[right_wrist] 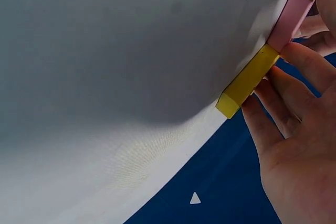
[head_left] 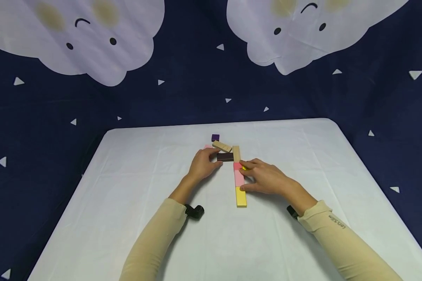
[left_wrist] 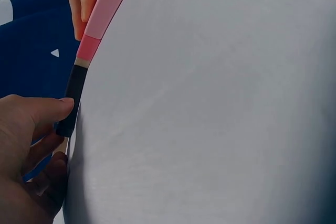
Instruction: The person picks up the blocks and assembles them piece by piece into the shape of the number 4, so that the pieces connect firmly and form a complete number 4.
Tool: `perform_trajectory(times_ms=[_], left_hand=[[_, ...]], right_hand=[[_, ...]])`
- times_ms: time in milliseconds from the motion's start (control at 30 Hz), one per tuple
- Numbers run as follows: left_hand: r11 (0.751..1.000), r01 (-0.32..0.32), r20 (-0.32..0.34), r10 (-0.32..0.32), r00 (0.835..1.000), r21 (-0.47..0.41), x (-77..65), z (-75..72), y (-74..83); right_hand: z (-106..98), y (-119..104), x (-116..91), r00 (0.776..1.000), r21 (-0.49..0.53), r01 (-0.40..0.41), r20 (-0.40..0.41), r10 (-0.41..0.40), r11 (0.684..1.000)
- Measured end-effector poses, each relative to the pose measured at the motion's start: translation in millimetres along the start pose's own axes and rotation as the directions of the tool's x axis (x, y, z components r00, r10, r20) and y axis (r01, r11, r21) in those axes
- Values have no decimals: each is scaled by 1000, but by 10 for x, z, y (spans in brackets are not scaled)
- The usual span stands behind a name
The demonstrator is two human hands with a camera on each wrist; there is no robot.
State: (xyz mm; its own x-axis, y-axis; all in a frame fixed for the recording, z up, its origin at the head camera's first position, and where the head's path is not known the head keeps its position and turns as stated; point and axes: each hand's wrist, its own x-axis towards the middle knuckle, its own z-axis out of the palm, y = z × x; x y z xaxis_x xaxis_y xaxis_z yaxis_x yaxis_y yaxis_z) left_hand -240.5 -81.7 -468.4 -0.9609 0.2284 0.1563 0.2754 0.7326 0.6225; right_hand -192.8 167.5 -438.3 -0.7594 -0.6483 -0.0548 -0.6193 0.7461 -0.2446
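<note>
A row of blocks runs toward me: a pale wooden block (head_left: 236, 153), a red block (head_left: 238, 166), a pink block (head_left: 239, 178) and a yellow block (head_left: 241, 197). My left hand (head_left: 201, 164) pinches a dark block (head_left: 225, 157) beside the wooden one; its thumb lies on the block's end in the left wrist view. From the right, my right hand (head_left: 267, 176) holds another yellow block (right_wrist: 249, 80) against the row near the red block. Its fingers lie along that block's side and mostly cover it in the head view.
Behind my left fingers lie a slanted wooden block (head_left: 222, 146), a small dark purple block (head_left: 215, 137) and a partly hidden pale pink block (head_left: 208, 146). They are close to the far edge of the white table (head_left: 144, 168). A dark patterned cloth (head_left: 193, 101) hangs behind.
</note>
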Motion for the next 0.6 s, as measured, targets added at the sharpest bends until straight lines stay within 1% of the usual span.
perform_trajectory(times_ms=[233,400,600], left_hand=[[1000,7,8,-7,1000,3,34,7,-32],[1000,-6,6,6,1000,-19,46,-1,-44],[999,0,10,0,1000,-40,44,-11,-54]], right_hand=[[12,12,1,1000,4,9,-2,-9,1000],[12,17,1,1000,-1,6,-9,-6,1000],[16,26,1,1000,1,12,-16,-12,1000]])
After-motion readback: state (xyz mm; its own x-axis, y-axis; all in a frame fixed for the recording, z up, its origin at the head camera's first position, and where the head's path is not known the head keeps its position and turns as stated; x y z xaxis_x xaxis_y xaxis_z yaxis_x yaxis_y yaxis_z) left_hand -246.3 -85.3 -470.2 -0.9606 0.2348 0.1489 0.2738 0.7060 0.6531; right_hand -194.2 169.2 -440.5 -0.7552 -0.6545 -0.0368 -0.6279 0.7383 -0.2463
